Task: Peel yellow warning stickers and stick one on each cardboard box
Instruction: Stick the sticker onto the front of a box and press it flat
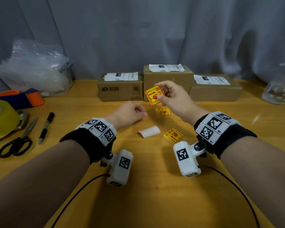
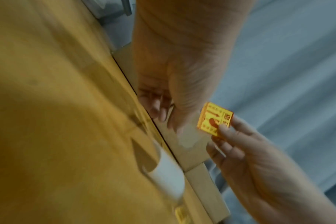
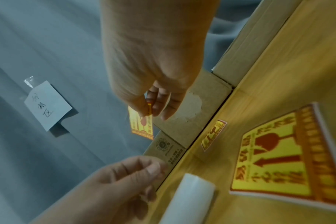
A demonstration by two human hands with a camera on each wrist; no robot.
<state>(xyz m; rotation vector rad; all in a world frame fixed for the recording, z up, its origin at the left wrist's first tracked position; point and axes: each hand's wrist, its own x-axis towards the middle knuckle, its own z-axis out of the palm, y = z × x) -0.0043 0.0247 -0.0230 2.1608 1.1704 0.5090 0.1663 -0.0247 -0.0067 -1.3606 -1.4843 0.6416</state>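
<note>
Three cardboard boxes stand in a row at the back of the table: left (image 1: 120, 89), middle (image 1: 167, 79), right (image 1: 215, 91), each with a white shipping label on top. My right hand (image 1: 160, 94) pinches a yellow warning sticker (image 1: 153, 95) in the air in front of the middle box; the right wrist view shows the same sticker (image 3: 141, 125) hanging from the fingers. My left hand (image 1: 141, 111) hovers just below it, fingers curled, holding nothing that I can see. Two more yellow stickers (image 1: 163, 112) (image 1: 174, 135) lie on the table beside a curled white backing strip (image 1: 149, 131).
On the left lie scissors (image 1: 15, 145), a pen (image 1: 46, 127), a yellow tape roll (image 1: 0, 119), an orange and blue strap (image 1: 23, 97) and a plastic bag over a tub (image 1: 33, 68). A glass jar (image 1: 278, 89) stands far right. A grey curtain hangs behind.
</note>
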